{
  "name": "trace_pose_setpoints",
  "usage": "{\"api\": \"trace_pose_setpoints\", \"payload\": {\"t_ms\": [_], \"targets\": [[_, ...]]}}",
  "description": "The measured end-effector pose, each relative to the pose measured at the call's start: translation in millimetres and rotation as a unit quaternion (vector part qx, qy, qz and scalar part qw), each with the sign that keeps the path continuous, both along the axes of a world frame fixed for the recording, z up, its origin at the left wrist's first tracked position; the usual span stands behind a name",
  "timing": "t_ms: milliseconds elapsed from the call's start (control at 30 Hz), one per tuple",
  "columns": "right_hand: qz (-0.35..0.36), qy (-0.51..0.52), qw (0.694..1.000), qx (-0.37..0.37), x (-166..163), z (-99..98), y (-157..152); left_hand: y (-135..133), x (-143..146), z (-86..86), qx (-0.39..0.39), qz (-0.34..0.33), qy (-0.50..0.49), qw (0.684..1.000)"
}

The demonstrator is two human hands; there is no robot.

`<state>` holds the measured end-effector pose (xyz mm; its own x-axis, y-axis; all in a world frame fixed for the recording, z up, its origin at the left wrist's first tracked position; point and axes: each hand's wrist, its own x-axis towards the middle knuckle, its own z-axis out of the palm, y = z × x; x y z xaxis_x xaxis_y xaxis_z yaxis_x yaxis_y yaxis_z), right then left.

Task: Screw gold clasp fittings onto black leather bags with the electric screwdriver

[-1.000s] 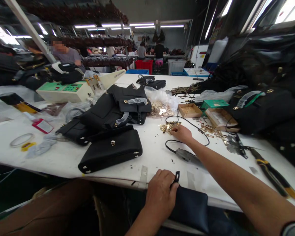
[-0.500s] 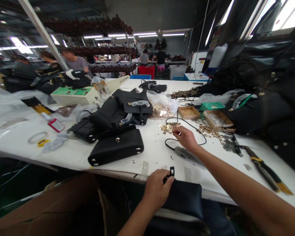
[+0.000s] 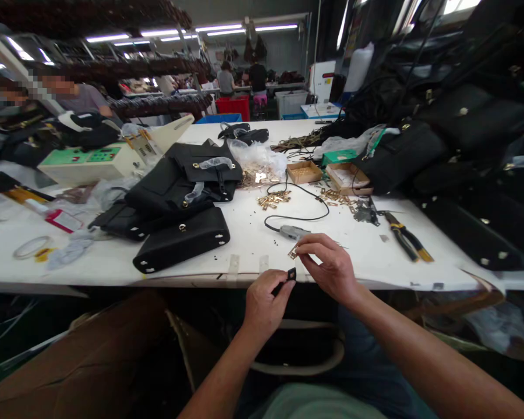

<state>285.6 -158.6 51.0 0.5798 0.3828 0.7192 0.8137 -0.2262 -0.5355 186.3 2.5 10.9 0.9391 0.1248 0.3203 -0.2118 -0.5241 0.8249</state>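
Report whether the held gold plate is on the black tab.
Off: a gap separates the gold plate in the right hand from the black tab.

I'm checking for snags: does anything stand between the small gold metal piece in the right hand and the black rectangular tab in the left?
Nothing visible does: only a gap shows between the small gold metal piece and the black rectangular tab in the left hand. The grey cylindrical corded tool lies beyond both.

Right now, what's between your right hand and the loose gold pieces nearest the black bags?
In the head view, a grey tool and its black cord lie between the right hand and those gold pieces.
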Motion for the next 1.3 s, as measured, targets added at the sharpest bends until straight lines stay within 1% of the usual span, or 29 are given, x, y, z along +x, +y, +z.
{"api": "trace_pose_setpoints", "payload": {"t_ms": [67,100,167,233,300,367,433,633,767,867,967,1133,1200,1300], "targets": [[0.001,0.027,1.0,0.012,-8.2,-1.8,-5.7,-3.9,-2.3,1.5,-0.001,-0.001,-0.022,1.0],[0.001,0.059,0.998,0.022,-11.6,-3.2,-7.8,-5.3,-3.1,2.7,-0.002,0.0,-0.027,1.0],[0.004,0.167,0.985,0.036,-16.8,-6.7,-10.8,-7.1,-4.0,5.2,-0.003,0.002,-0.023,1.0],[0.022,0.302,0.952,0.038,-19.2,-10.3,-13.2,-7.9,-4.1,7.4,-0.007,0.003,-0.007,1.0],[0.053,0.406,0.912,0.031,-18.7,-13.5,-15.6,-8.4,-3.6,8.8,-0.014,0.008,0.015,1.0],[0.077,0.461,0.884,0.023,-16.3,-15.8,-18.0,-8.8,-2.6,10.0,-0.019,0.02,0.038,0.999],[0.088,0.49,0.867,0.01,-13.3,-17.6,-20.2,-9.2,-1.2,11.4,-0.016,0.031,0.06,0.998],[0.095,0.52,0.849,-0.01,-6.0,-19.5,-24.2,-6.9,5.3,15.3,-0.004,0.052,0.104,0.993],[0.104,0.533,0.839,-0.014,-3.1,-20.4,-22.8,-2.9,10.2,12.4,-0.017,0.052,0.128,0.99],[0.099,0.523,0.846,-0.023,-2.2,-21.6,-19.8,-0.4,13.0,8.6,-0.038,0.048,0.132,0.989],[0.111,0.508,0.853,-0.038,-1.8,-21.8,-18.2,1.2,15.1,5.7,-0.067,0.039,0.13,0.989],[0.133,0.492,0.858,-0.062,-0.7,-18.5,-19.5,2.2,17.3,5.1,-0.074,0.019,0.087,0.993],[0.125,0.482,0.864,-0.07,-0.6,-15.8,-19.9,2.0,18.1,6.1,-0.078,0.014,0.077,0.994],[0.1,0.45,0.882,-0.098,-1.5,-11.2,-19.4,1.4,19.4,8.4,-0.074,0.011,0.073,0.994]]}}
